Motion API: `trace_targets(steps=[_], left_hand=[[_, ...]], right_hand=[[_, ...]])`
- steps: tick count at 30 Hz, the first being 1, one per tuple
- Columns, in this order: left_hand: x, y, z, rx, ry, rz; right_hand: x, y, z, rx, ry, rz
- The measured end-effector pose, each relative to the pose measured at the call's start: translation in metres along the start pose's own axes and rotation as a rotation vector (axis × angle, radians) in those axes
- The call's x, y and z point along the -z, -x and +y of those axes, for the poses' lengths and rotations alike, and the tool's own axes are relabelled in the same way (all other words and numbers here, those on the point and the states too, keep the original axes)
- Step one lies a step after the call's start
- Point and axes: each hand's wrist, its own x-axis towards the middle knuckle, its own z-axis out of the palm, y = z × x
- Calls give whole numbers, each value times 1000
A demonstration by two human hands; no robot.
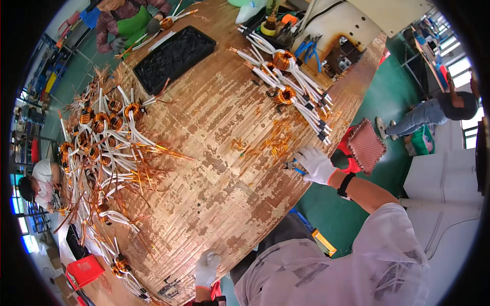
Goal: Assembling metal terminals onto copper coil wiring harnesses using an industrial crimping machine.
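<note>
My right hand (317, 166), in a white glove, is at the table's right edge, its fingers closed round small blue-handled pliers (293, 166). The jaws point left over the wood. Near the front edge of the table is my left hand (206, 268), also gloved, with fingers curled in and nothing visible in them. Beyond the right hand lies a group of copper-wound ring coils (284, 95) with white sleeved leads and dark ends. Small copper-coloured pieces (275, 145) are scattered on the table (214, 188) between the pliers and those coils.
A big tangle of coils with frayed copper leads (102, 148) covers the left side. A black tray (173, 58) of dark pieces stands at the back. Back right are a machine (337, 23) and more blue-handled pliers (309, 50). A person (127, 20) works across the table; a cushioned stool (365, 147) stands right.
</note>
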Motion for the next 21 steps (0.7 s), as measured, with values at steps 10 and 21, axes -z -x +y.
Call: trace_targets(steps=[10,21], left_hand=[[-9,-1,8,-9,-152,96],[-2,-54,-73,172,286,-10]], right_hand=[[47,-29,-23,-308,-416,-259],[46,-193,-166,-142,-1080,-319]])
